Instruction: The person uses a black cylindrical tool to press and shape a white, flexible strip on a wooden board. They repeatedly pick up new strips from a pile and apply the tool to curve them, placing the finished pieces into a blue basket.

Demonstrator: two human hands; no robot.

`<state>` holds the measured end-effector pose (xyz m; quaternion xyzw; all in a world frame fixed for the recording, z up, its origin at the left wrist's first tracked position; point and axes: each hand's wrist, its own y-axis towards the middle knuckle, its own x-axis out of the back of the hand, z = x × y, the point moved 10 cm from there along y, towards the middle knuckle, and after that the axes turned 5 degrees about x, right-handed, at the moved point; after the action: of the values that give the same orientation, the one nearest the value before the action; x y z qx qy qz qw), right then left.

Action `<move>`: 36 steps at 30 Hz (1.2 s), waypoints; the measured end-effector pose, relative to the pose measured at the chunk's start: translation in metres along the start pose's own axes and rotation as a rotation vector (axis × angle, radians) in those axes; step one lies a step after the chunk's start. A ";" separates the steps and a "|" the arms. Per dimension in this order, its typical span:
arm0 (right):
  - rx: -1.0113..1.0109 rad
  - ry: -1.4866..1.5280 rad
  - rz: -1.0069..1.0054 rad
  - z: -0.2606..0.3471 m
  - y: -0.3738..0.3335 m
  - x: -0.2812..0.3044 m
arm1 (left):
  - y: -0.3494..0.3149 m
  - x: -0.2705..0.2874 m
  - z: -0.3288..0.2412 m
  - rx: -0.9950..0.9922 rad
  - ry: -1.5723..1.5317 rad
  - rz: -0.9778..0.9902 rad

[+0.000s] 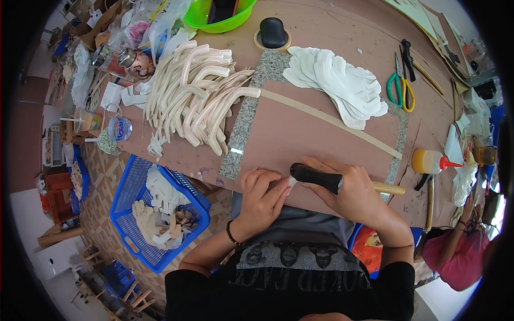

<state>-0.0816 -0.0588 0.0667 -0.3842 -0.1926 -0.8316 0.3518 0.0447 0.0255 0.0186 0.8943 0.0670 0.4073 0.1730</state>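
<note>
Near the table's front edge, my right hand (350,187) is wrapped round a hammer with a black head (317,177) and a pale wooden handle (389,188) that sticks out to the right. Beside it, my left hand (263,197) pinches a small white piece (292,182), mostly covered by the fingers. The hammer's head touches or almost touches that piece; I cannot tell which. Beyond my hands lies a stack of white curved pieces (340,85). A large heap of beige curved strips (195,96) spreads to the left.
Scissors (400,85) with green and yellow handles lie at the right. A glue bottle (428,161) with a red tip is nearer. A green bowl (219,21) stands at the back. Below the left edge is a blue basket (155,257) of pieces. Another person (455,257) is at the right.
</note>
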 end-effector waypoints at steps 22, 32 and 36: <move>0.088 -0.064 -0.084 0.003 -0.007 0.005 | 0.025 0.001 -0.006 -0.168 0.050 0.128; -0.045 0.065 0.033 -0.002 0.001 0.010 | 0.012 -0.012 -0.022 -0.204 0.207 0.187; 0.035 0.031 0.041 0.001 0.000 0.003 | 0.016 -0.002 -0.009 -0.077 0.014 0.175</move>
<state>-0.0821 -0.0591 0.0697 -0.3690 -0.1936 -0.8266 0.3784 0.0363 0.0128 0.0284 0.8864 -0.0261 0.4295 0.1707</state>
